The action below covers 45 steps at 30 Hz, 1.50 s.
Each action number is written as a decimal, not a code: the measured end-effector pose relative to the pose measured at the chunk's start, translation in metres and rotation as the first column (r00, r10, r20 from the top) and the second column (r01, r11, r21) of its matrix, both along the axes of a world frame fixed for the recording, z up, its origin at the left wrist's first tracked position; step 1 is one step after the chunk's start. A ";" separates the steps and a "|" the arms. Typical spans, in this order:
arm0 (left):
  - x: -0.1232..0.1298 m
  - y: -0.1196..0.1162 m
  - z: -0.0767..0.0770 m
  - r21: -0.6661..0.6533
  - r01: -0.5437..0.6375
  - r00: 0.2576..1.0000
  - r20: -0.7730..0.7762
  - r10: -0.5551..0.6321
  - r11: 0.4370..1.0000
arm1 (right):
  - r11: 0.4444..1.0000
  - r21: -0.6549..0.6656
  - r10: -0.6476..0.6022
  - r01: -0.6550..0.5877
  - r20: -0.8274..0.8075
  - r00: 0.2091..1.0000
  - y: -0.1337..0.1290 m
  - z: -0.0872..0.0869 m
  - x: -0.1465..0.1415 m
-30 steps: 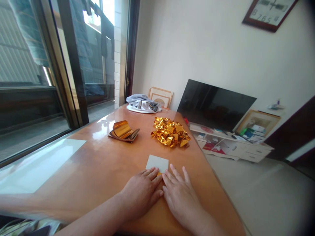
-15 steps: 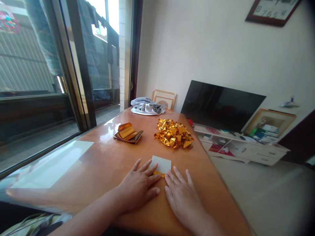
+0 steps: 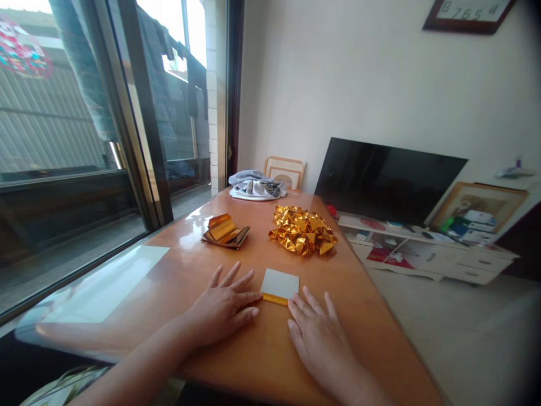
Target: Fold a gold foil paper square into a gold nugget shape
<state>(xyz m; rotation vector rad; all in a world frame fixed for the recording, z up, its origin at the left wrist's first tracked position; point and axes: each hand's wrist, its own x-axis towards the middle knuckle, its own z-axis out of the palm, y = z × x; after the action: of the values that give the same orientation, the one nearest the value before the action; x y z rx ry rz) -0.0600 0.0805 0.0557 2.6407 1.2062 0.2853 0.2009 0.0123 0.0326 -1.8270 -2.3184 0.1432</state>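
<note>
A small pale sheet [image 3: 280,282] lies flat on the brown table [image 3: 270,349], with a gold folded strip along its near edge. My left hand [image 3: 224,310] rests palm down with fingers spread, a fingertip at the strip's left end. On the other side my right hand [image 3: 319,332] lies with fingers apart, its fingertips touching the strip's right end and the sheet's right corner. Beyond the sheet, to the right, is a heap of folded gold foil pieces [image 3: 302,231]. A stack of gold sheets [image 3: 224,232], its top ones curled up, sits to the left.
Folded grey cloth [image 3: 256,186] lies at the table's far end, before framed pictures [image 3: 285,171] leaning on the wall. A white rectangle [image 3: 114,285] shows on the left of the table. A television [image 3: 386,180] stands above a low white cabinet [image 3: 452,262] beyond the right edge.
My left hand has slid left off the sheet, uncovering more of the gold strip. My right hand stays at the strip's right end. The view has shifted slightly.
</note>
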 end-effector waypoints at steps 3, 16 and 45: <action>-0.004 0.003 0.001 -0.001 -0.016 1.000 -0.005 0.016 1.000 | 1.000 0.008 0.006 -0.006 0.001 1.000 0.001 0.000 0.000; 0.034 0.015 0.005 0.169 0.076 0.993 0.076 -0.090 0.983 | 0.995 0.088 0.052 -0.047 -0.051 0.997 0.018 0.019 -0.001; 0.083 0.053 0.030 0.318 0.063 0.980 0.158 -0.119 0.946 | 0.923 0.378 0.162 -0.071 -0.214 0.963 0.084 0.020 0.012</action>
<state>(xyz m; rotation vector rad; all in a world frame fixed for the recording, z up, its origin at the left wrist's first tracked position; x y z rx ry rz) 0.0231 0.1332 0.0859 2.8487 1.0523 0.7318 0.2127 0.0967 0.0528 -1.4054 -2.1120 -0.0490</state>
